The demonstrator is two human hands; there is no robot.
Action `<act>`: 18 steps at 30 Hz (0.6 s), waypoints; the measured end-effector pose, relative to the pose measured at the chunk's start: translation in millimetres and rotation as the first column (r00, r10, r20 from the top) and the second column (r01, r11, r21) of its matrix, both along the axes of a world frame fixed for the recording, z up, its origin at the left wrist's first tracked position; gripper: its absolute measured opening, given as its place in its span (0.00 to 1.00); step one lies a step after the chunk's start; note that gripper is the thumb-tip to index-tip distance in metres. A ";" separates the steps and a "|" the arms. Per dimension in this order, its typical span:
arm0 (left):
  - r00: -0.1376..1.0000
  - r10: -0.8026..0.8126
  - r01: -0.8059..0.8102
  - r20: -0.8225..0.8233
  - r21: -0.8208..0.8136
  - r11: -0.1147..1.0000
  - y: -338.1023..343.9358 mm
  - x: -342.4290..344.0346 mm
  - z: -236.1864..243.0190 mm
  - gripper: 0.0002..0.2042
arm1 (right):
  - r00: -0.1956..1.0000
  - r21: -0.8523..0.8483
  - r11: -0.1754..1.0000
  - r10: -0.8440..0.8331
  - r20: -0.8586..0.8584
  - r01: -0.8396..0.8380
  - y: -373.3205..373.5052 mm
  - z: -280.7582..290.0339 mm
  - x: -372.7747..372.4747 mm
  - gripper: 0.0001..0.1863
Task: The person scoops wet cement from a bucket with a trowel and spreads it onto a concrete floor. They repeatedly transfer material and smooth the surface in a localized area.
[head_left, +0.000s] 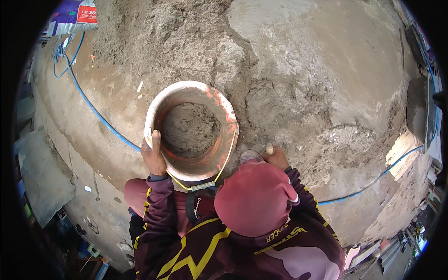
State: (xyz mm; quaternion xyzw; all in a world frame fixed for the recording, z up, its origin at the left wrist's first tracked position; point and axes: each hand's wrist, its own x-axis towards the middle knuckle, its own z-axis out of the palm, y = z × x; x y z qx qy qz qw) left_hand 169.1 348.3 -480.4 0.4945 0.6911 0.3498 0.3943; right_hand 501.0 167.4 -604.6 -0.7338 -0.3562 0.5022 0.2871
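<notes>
A worn bucket (224, 103) with a pale rim and orange-red streaks stands tilted in front of me, holding grey mortar (191, 128). My left hand (154, 156) is closed on its left rim, thumb over the edge. Along the bucket's near right side hangs its yellow handle (227, 161) with a pale grip. My right hand (277, 157) is beside my bent knee, low over the mortar-covered ground. Its thumb shows and the fingers look curled, but whatever they hold, if anything, is hidden.
Wet mortar (289, 107) spreads from the bucket to the far right, smoother at the back. A blue hose (95, 111) crosses the floor on the left and passes on the right. A purple and white bag (72, 18) lies at far left; a grey sheet (44, 175) is at left.
</notes>
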 end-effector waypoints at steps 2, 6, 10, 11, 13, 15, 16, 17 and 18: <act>0.998 0.018 -0.017 -0.055 0.012 1.000 0.1 -0.6 -0.2 0.26 | 0.809 -0.391 0.912 -0.318 -0.494 0.120 40.7 -14.2 -6.8 0.09; 1.000 0.001 -0.001 -0.006 -0.003 1.000 -0.1 -3.8 0.3 0.26 | 0.609 -0.301 0.891 -0.453 -0.651 0.341 84.0 -23.2 -6.6 0.09; 0.999 0.022 -0.022 -0.050 0.000 1.000 -1.4 -8.0 2.3 0.26 | 0.658 -0.262 0.889 -0.455 -0.600 0.376 68.7 -7.5 -4.5 0.09; 0.999 0.030 -0.030 -0.014 -0.010 1.000 -0.5 -8.7 2.3 0.26 | 0.675 -0.256 0.887 -0.460 -0.577 0.385 60.7 -0.4 -2.5 0.09; 1.000 0.006 -0.006 0.002 0.020 1.000 -0.2 -8.4 2.3 0.26 | 0.730 -0.226 0.887 -0.461 -0.505 0.404 49.7 15.1 5.0 0.11; 0.998 0.009 -0.011 0.056 0.031 0.999 -0.4 -6.8 2.2 0.26 | 0.804 -0.199 0.886 -0.464 -0.371 0.420 40.1 33.9 17.9 0.11; 0.995 0.017 -0.020 0.100 0.030 0.999 0.0 -4.6 1.7 0.25 | 0.817 -0.190 0.888 -0.459 -0.349 0.418 36.6 43.8 24.8 0.11; 0.990 0.024 -0.029 0.139 0.032 0.999 0.8 -3.2 2.3 0.25 | 0.882 -0.139 0.910 -0.414 -0.226 0.391 33.3 53.9 31.1 0.13; 0.999 -0.012 0.009 0.032 0.078 0.997 0.5 -2.1 3.8 0.24 | 0.921 -0.099 0.933 -0.359 -0.149 0.347 31.3 63.3 35.6 0.14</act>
